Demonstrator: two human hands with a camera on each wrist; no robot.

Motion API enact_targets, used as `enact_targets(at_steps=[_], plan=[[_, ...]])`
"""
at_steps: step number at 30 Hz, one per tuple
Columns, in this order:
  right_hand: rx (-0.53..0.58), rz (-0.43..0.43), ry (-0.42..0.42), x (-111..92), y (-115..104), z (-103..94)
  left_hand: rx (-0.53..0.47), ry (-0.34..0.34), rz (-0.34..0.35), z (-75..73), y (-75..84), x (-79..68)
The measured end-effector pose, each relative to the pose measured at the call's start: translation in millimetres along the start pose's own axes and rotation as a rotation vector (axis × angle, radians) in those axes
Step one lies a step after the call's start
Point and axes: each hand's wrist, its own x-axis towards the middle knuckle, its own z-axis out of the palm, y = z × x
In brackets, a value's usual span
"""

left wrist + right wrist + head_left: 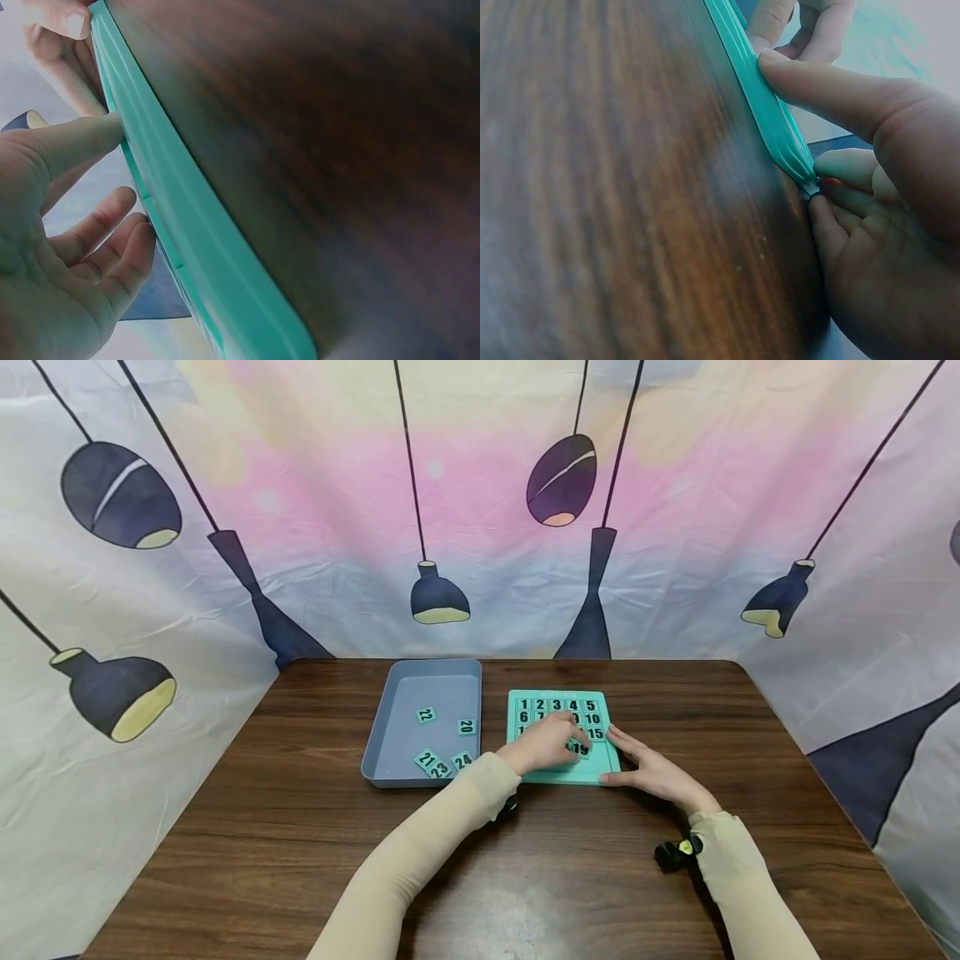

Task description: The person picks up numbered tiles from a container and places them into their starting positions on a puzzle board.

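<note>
A turquoise number board (558,775) lies on the table, its upper rows showing black numbers. My left hand (546,743) is over the board, fingertips down around a tile marked 19 (578,748) in the fourth row. In the left wrist view the thumb (86,142) touches the board's face and the other fingers hang loosely bent beside it. My right hand (660,774) holds the board's near right corner, thumb on the front edge and fingers along the right side. Part of the number grid is hidden under the left hand.
Left of the board stands a grey-blue tray (382,727) with several loose number tiles, among them 22 (426,715), 20 (467,727) and 21 (427,759). The left forearm passes close to its near right corner. Behind the wooden table (285,827) hangs a patterned cloth (495,527).
</note>
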Motion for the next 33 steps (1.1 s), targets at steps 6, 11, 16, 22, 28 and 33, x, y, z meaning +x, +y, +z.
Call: enact_targets(at_steps=[6, 11, 16, 22, 28, 33], plan=[[-0.005, -0.005, 0.002, -0.2, -0.7, -0.5, -0.021, 0.007, -0.012, -0.9, -2.1, -0.3], [-0.022, -0.010, 0.007, -0.3, -0.9, 0.2, -0.015, 0.007, 0.007, -0.8, -4.8, -0.1], [-0.018, -0.012, 0.005, -0.8, -0.7, -0.2, 0.039, -0.002, 0.047, -0.8, -7.4, 0.3], [-0.009, -0.023, 0.003, -0.8, -0.5, -0.3, 0.062, -0.027, 0.060, -1.5, -9.5, 0.3], [-0.015, -0.020, 0.002, -2.2, -0.5, 0.3, 0.000, -0.074, 0.060, -7.9, -10.9, 0.0], [-0.018, -0.020, 0.003, -1.7, -0.4, 0.5, -0.104, -0.070, 0.070, -26.1, -11.8, -0.4]])
